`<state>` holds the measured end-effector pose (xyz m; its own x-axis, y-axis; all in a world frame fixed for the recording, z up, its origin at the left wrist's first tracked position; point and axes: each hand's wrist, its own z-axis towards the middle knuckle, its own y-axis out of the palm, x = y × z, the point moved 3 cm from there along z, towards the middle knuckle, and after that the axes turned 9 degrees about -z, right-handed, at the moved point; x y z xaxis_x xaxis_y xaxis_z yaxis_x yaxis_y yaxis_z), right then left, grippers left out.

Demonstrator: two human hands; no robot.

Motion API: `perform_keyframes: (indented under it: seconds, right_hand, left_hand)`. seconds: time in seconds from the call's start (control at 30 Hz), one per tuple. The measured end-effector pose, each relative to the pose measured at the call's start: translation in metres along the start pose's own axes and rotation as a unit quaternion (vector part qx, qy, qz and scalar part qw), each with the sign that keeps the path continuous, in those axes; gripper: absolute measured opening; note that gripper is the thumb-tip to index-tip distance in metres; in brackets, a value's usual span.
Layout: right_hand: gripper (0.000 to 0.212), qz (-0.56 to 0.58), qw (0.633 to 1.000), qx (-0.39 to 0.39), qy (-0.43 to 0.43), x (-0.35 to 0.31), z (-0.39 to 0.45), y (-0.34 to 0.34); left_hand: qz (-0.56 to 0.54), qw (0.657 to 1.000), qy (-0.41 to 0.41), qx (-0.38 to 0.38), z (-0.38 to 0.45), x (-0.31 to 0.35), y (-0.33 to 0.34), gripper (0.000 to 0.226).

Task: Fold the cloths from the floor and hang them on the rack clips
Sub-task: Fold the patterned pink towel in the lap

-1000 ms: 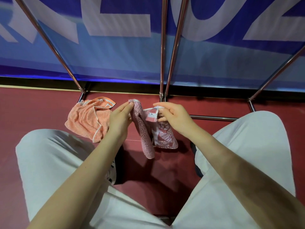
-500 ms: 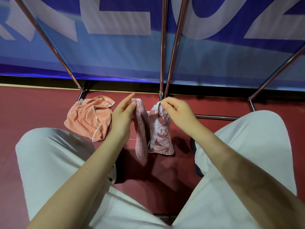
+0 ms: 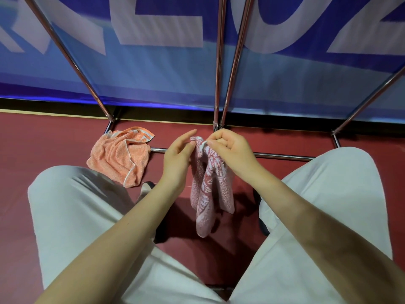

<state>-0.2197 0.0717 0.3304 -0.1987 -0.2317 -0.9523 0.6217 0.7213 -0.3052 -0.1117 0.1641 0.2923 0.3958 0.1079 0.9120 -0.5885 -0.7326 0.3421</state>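
The pink cloth [image 3: 208,189], a nubbly towel with a white-and-red pattern, hangs folded lengthwise in mid-air between the person's knees, above the red floor [image 3: 43,145]. The right hand [image 3: 230,150] pinches its top edge, while the left hand [image 3: 177,156] touches that edge with nearly straight fingers. Half a second ago the hands held two corners apart; now they are together and the cloth hangs narrower, the orange cloth [image 3: 120,156] unmoved, crumpled on the floor to the left by the rack [image 3: 217,84].

Two cloths, one pink [image 3: 210,189], one orange [image 3: 119,157], two hands
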Motion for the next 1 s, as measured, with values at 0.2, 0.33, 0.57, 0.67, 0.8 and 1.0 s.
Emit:
perform_keyframes:
  seconds: [0.2,0.33,0.57,0.67,0.8,1.0]
  right_hand:
    - [0.011,0.101,0.991,0.017,0.081,0.005,0.005,0.003]
    - [0.012,0.101,0.989,0.047,0.099,0.008,0.008,0.003]
    - [0.015,-0.009,0.994,0.070,0.081,0.009,0.012,0.001]
    - [0.014,0.009,0.994,0.053,0.096,0.012,0.012,0.003]
    - [0.016,0.055,0.989,0.053,0.124,0.014,0.011,0.009]
    - [0.024,0.246,0.944,0.056,0.211,0.024,0.013,0.013]
  left_hand:
    - [-0.045,0.999,-0.013,-0.007,-0.005,-0.001,0.011,0.029]
    - [-0.057,0.998,-0.019,-0.013,-0.009,-0.009,0.017,0.029]
    - [-0.091,0.995,-0.030,0.009,-0.006,-0.008,0.016,0.028]
    - [-0.093,0.995,-0.026,0.018,-0.005,-0.011,0.016,0.029]
    - [-0.079,0.997,-0.004,0.021,-0.009,-0.014,0.021,0.030]
    - [-0.051,0.998,0.027,0.028,-0.013,-0.016,0.023,0.029]
